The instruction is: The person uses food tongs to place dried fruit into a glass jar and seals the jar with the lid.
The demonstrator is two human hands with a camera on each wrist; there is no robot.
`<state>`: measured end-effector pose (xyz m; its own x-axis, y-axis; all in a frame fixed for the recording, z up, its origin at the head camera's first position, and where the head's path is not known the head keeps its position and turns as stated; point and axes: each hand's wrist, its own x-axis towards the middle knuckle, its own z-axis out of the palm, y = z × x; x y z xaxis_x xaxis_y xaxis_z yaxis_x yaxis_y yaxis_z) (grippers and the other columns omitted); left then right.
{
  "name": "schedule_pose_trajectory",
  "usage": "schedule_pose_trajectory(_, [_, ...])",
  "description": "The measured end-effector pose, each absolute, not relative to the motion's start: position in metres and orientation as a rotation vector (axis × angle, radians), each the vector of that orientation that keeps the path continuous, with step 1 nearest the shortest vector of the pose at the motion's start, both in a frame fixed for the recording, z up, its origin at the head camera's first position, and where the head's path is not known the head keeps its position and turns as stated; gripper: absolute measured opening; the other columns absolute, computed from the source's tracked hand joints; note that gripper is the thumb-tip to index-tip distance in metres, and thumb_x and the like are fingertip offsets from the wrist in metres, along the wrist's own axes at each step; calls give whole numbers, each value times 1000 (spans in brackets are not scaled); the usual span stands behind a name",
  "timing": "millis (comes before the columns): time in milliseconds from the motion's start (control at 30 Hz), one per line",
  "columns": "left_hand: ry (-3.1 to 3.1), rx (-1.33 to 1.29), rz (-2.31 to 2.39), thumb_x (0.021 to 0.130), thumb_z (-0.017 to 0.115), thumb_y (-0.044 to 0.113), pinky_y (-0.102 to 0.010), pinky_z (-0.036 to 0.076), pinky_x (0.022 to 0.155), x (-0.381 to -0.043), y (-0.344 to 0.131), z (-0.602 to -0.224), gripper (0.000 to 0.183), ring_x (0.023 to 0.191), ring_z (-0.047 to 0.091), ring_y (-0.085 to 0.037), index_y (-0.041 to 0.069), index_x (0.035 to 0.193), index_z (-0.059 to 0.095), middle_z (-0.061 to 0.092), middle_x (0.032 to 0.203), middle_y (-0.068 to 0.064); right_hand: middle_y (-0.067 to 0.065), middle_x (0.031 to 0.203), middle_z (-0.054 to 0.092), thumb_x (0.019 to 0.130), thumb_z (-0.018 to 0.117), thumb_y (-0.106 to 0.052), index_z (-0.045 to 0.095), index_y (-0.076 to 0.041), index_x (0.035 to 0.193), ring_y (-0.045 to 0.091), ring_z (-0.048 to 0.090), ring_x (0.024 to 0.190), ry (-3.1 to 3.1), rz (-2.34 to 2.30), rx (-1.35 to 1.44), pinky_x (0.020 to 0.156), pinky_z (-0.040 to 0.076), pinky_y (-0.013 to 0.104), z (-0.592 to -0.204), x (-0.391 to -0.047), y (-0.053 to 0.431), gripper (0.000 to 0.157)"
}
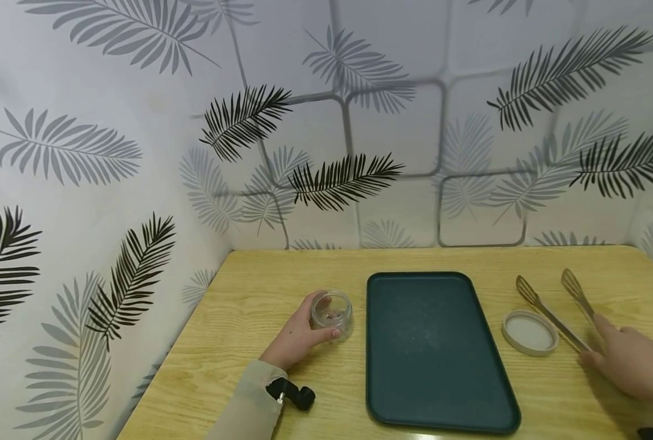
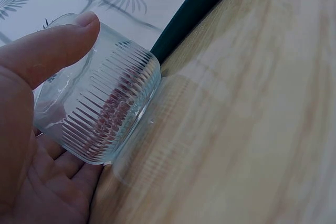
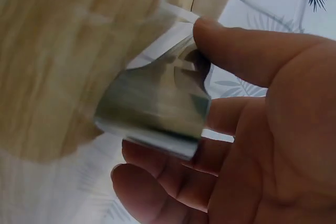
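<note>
My left hand (image 1: 295,338) grips a small clear glass jar (image 1: 341,324) standing on the table, thumb on the near side and fingers behind. Its ribbed wall and a few small dark red pieces (image 2: 113,111) low inside show in the left wrist view. The jar's mouth is uncovered. At the right, my right hand (image 1: 631,365) holds a pair of metal tongs (image 1: 558,322) by the bent end, thumb on one arm and fingers on the other. Their slotted tips are spread apart and point toward the wall. The shiny bend of the tongs (image 3: 157,100) fills the middle of the right wrist view.
A dark green rectangular tray (image 1: 436,354) lies between the hands, just right of the jar. Beside its right edge lies a round pale lid (image 1: 529,333), close to the tongs. The wooden table (image 1: 271,275) meets a leaf-patterned wall (image 1: 315,226) at the back.
</note>
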<state>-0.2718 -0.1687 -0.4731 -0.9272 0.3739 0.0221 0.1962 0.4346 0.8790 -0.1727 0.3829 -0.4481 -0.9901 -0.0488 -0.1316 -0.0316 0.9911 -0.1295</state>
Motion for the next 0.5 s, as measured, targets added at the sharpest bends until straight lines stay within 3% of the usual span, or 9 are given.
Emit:
schedule_pose_trajectory(300, [2528,510,1487,86,82,42,-49,30,115,-271,-169,-473,90,140,42,-20,27,158,30,44,154,3,46,97,49,94,69,-39,42,26,129,56,56,87,3099,-132,-28,66,50,61,-442,-175,379,78])
schedule_pose_trajectory(500, [2520,508,1494,85,82,43,-48,30,115,-271,-170,-473,90,139,42,-19,29,158,30,44,153,3,40,101,52,98,63,-45,42,21,137,52,57,89,3101,-225,-64,70,49,61,-428,-177,367,79])
